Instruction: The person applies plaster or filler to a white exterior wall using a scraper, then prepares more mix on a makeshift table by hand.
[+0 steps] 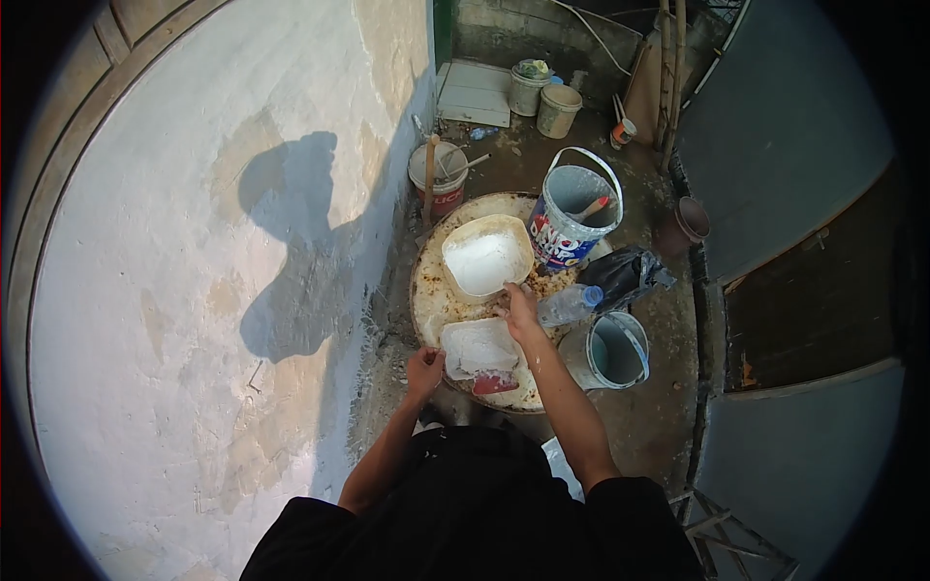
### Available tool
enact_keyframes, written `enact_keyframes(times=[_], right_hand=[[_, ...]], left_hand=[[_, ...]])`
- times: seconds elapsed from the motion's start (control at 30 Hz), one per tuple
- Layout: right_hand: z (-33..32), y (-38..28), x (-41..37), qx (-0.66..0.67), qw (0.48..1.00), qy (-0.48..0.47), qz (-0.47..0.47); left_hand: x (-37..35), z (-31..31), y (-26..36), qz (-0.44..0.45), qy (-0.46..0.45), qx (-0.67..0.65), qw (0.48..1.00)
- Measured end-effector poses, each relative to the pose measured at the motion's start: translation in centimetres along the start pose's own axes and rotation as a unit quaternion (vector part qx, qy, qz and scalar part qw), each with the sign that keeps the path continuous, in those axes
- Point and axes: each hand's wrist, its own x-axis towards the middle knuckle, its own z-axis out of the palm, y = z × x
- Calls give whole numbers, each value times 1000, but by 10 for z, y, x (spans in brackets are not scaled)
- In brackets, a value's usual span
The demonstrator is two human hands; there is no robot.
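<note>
A white tub [487, 255] with white powder or paste inside rests on the round, stained drum top [426, 290]. My right hand [519, 308] is at its lower right rim, fingers bent close to the edge; whether they grip it is unclear. Below the tub lies a second whitish, plaster-coated tray [479, 347] with a red piece [495, 382] at its lower edge. My left hand [424, 372] is beside the lower left corner of this tray, fingers drawn together, and what they hold, if anything, is too small to tell. A clear plastic bottle [571, 305] lies right of my right hand.
Behind the tub stands a blue printed bucket [576, 213] with a red-handled tool. A black bag [628, 276] and a grey bucket [610, 351] are on the right. Another bucket [439, 179] holds sticks. The patchy wall [213, 290] rises at left; more pails [559, 111] stand behind.
</note>
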Motion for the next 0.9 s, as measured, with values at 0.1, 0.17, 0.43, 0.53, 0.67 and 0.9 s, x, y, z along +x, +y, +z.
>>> enact_keyframes(times=[0.1, 0.17, 0.43, 0.53, 0.67, 0.9], right_hand=[[-7, -10, -53, -44, 998, -34, -26], [-24, -16, -99, -109, 990, -63, -69], [-84, 32, -101, -316, 907, 185, -209], [-75, 24, -84, -348, 885, 210, -226], [-68, 25, -46, -247, 910, 249, -223], [-45, 1, -39, -37, 910, 240, -335]], left_hand=[[-6, 3, 10, 38, 20, 49, 998], [-7, 9, 12, 55, 42, 39, 997], [4, 22, -3, 23, 49, -49, 997], [13, 26, -5, -2, 49, -95, 994], [36, 24, -29, -27, -22, -84, 996], [24, 45, -17, -31, -39, -201, 978]])
